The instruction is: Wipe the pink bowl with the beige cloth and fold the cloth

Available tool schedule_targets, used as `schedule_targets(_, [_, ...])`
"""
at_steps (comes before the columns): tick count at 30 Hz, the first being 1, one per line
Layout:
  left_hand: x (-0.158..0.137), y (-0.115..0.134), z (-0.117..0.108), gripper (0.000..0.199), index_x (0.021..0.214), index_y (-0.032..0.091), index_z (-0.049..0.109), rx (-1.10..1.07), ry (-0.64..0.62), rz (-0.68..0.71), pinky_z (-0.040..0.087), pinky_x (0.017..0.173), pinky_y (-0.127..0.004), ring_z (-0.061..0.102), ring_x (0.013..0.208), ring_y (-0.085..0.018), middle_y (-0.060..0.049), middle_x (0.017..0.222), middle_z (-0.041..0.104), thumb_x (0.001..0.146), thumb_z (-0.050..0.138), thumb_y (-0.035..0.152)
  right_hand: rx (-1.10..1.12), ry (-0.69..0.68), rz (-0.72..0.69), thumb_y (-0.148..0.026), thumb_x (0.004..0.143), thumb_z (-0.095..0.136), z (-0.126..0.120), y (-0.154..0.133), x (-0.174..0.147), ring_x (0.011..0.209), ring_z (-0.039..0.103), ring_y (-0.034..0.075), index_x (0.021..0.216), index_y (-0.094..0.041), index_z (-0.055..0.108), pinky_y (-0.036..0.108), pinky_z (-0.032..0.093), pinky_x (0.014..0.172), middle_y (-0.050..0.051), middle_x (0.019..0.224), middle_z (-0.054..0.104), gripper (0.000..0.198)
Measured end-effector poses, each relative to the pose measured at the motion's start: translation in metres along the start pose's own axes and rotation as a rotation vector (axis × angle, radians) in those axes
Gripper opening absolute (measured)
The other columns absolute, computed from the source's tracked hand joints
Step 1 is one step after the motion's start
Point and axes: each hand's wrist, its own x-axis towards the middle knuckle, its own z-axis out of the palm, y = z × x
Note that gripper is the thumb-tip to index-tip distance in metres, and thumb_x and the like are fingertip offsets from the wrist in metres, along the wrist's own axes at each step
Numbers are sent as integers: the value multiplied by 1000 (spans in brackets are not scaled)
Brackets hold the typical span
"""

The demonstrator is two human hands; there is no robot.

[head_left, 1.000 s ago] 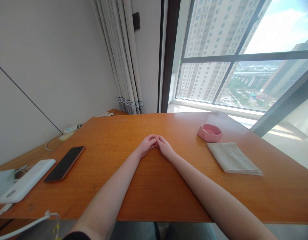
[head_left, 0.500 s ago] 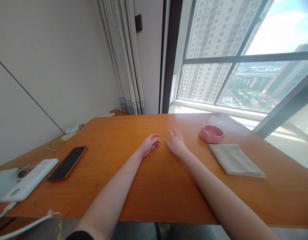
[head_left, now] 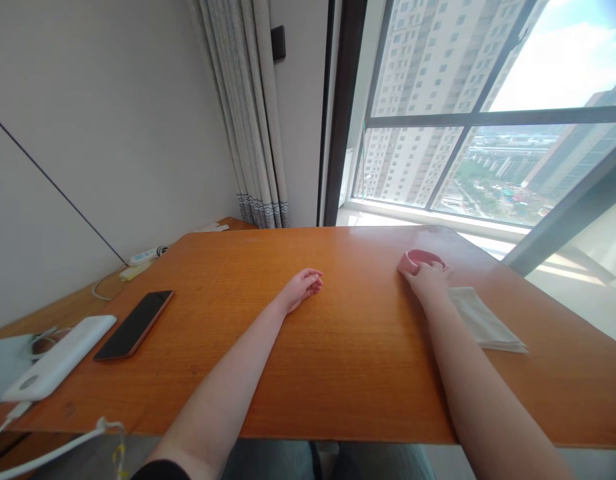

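R hand is at near rim of pink bowl, far R part of counter; can't tell if grip's closed on it. L hand is approx mid-counter, fingers loosely curled, can't tell if fully closed. Folded cloth lies just nearer than bowl, partly hidden by R forearm; phone well off L.

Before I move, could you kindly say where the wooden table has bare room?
The brown wooden table is bare from the flat black phone to the left hand, and from there to the right hand. It's crowded where that hand meets the pink angular bowl by the folded pale cloth, and around the white oblong device.
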Motion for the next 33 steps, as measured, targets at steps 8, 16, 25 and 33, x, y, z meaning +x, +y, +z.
schedule_targets(8, [-7, -3, 10, 25, 95, 19, 62, 330, 112, 266, 44, 83, -31, 55, 98, -20, -9, 104, 59, 72, 69, 27, 128, 81, -186, -41, 79, 54, -4, -32, -3, 113, 45, 32, 92, -9, 63, 50, 25, 107, 19, 108, 54, 35])
schedule_targets(16, [-33, 24, 34, 54, 124, 24, 52, 1055, 31, 787, 16, 113, -56, 11, 143, -31, -12, 148, 31, 73, 67, 21, 509, -16, -764, -34, 83, 57, -15, -137, -73, 136, 26, 29, 90, -19, 63, 52, 23, 114, 10, 123, 50, 17])
schedule_targets(25, [-58, 44, -26, 24, 77, 19, 52, 1606, 109, 879, 44, 96, -45, 51, 103, -24, -9, 95, 58, 79, 63, 39, 744, -64, -871, -32, 90, 48, -23, -162, -118, 141, 21, 26, 122, -20, 47, 48, 30, 112, 11, 148, 30, 34])
schedule_targets(33, [-84, 84, -144, 31, 78, 16, 57, 1762, 753, 472, 42, 92, -41, 53, 95, -28, -11, 88, 62, 71, 68, 44, 755, -306, -730, -34, 91, 42, -8, -154, -110, 111, 55, 20, 143, -24, 25, 43, 45, 98, 12, 131, 49, 56])
